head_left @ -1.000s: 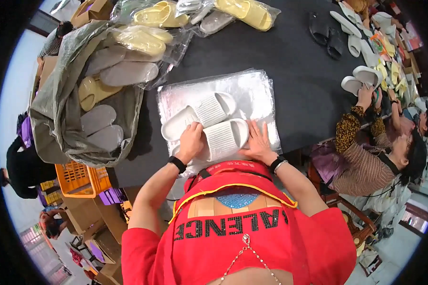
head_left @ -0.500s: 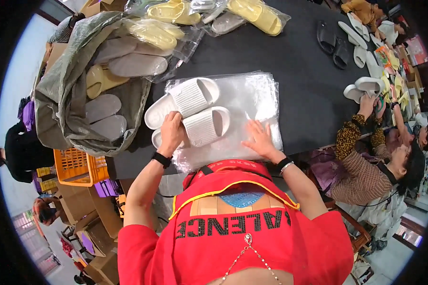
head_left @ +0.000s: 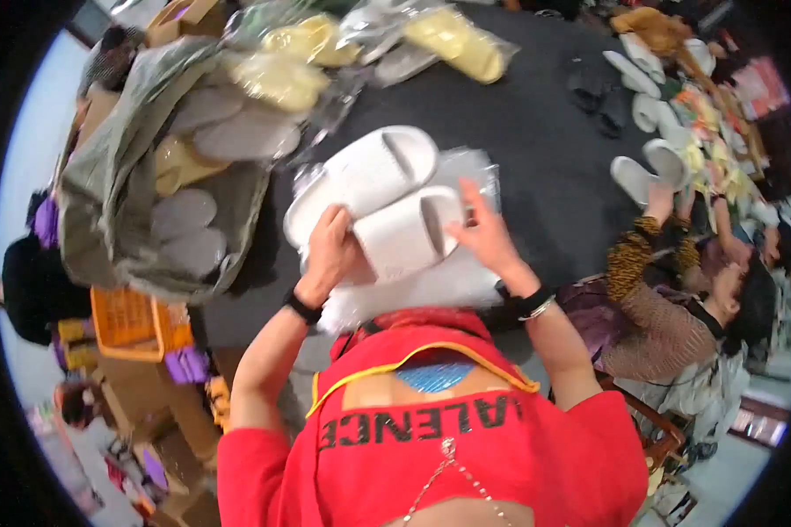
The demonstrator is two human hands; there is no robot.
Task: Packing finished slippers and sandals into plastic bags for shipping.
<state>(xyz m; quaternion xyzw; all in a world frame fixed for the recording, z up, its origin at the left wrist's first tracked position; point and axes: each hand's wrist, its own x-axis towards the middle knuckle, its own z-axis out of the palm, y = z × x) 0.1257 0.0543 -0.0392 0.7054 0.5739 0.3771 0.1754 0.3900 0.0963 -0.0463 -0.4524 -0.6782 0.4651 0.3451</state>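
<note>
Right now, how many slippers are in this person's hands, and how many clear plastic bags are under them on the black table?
White slippers held by the left hand and right hand: 2
Clear plastic bag beneath: 1
Total: 3

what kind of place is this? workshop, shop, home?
Most likely a packing workshop for footwear. A large dark table holds many loose and bagged slippers, a big sack of grey and yellow slippers stands at its left, and another person handles pairs beside the one holding white slippers over a clear plastic bag.
</note>
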